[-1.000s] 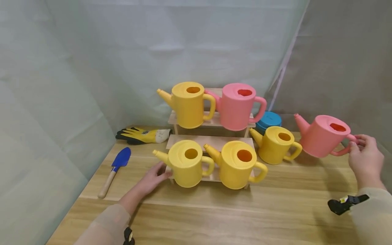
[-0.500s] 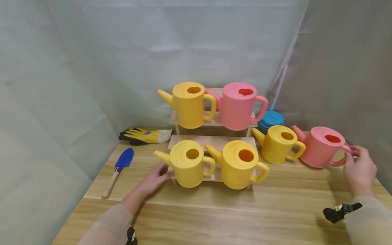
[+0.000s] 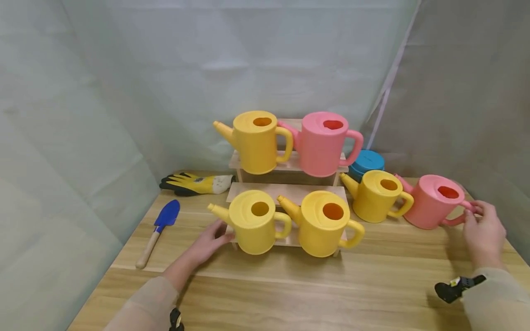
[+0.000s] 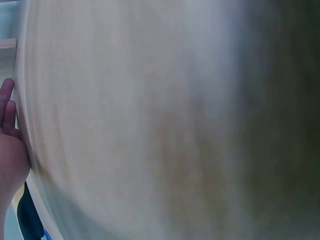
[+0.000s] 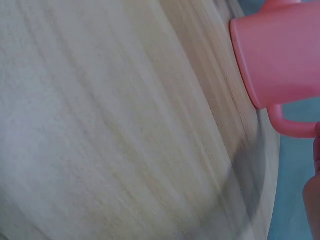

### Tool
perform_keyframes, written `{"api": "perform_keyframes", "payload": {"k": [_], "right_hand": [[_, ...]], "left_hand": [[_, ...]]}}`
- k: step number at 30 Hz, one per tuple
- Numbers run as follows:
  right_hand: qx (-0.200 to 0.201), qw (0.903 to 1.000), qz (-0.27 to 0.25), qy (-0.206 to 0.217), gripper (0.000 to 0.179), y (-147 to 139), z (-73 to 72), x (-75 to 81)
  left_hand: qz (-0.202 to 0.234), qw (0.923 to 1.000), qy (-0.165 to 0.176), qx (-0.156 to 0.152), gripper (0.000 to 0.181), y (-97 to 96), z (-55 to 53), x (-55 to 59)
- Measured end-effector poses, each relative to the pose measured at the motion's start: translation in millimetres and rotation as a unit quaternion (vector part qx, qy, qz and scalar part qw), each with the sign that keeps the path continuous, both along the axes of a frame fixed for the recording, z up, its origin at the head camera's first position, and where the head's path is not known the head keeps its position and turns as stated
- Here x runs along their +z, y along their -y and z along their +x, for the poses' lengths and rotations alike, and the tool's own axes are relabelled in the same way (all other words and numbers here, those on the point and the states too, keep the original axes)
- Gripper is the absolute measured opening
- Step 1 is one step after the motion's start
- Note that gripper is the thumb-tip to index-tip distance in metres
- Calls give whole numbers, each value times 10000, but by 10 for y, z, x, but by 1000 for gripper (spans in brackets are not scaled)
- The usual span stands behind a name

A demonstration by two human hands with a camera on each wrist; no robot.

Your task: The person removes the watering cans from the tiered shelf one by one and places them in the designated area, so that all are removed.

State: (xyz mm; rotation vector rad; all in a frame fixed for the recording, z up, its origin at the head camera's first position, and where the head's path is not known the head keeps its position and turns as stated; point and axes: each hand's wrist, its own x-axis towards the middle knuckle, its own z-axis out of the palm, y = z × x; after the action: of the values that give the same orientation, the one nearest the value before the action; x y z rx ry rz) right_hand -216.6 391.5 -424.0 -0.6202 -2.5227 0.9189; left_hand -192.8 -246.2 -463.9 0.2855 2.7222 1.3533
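Note:
My right hand (image 3: pixel 484 232) pinches the handle of a pink watering can (image 3: pixel 430 209) at the right of the table. That can stands upright at the table surface, its spout partly behind a small yellow watering can (image 3: pixel 374 197). In the right wrist view the pink can (image 5: pixel 285 55) shows its base edge right at the wood. My left hand (image 3: pixel 207 246) rests against the left end of the wooden tiered rack (image 3: pixel 285 191), thumb apart from the fingers. On the rack's lower step stand a pale yellow watering can (image 3: pixel 250 230) and a deeper yellow one (image 3: pixel 319 232).
Higher on the rack are another yellow watering can (image 3: pixel 254 149) and a pink one (image 3: pixel 319 149). A blue lidded tub (image 3: pixel 368 161) sits behind the small yellow can. At left lie a yellow-and-black glove (image 3: pixel 194 184) and a blue trowel (image 3: pixel 165 214). Grey cloth (image 3: pixel 248 59) hangs behind.
My right hand has lowered the pink watering can to the table, slightly leftward, beside the small yellow one. The left hand stays at the rack's end.

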Motion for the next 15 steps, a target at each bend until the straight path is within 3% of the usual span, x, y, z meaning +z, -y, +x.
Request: {"api": "perform_keyframes", "payload": {"k": [15], "right_hand": [[15,9991,-246,348,46,30,-15,60]], "left_hand": [[32,10000,61,1,65,-1,10,15]]}}
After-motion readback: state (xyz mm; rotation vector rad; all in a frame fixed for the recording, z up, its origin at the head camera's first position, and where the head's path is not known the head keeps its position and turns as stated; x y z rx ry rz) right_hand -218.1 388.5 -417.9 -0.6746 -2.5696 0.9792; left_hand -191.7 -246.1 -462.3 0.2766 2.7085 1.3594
